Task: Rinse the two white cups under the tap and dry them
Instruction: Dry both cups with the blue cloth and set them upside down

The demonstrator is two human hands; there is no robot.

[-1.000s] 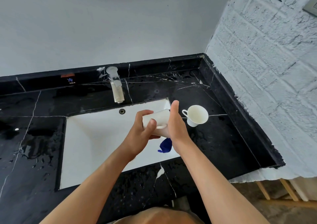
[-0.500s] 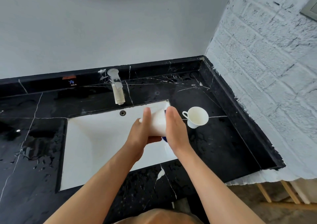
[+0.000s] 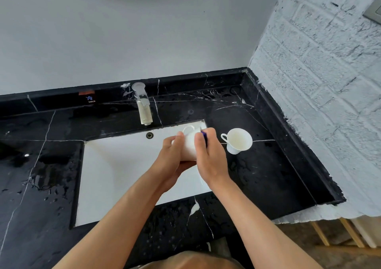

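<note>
I hold one white cup (image 3: 189,145) between both hands over the right end of the white sink (image 3: 115,165), its handle pointing away toward the back. My left hand (image 3: 172,157) grips the cup's left side and base. My right hand (image 3: 210,155) presses a blue cloth (image 3: 204,136) against the cup's right side; only a sliver of cloth shows. The second white cup (image 3: 238,141) stands on the black counter just right of my right hand, tilted, mouth facing me. The tap (image 3: 143,104) stands behind the sink with no water running.
The black marble counter (image 3: 268,176) is wet, with drops left of the sink (image 3: 47,182). A white brick wall (image 3: 319,104) closes off the right side. The counter's front right corner (image 3: 334,201) drops off to the floor.
The cup has turned in my hands so its handle now points away. The blue cloth moved from below my right hand up onto the cup's side. The view shifted slightly upward.
</note>
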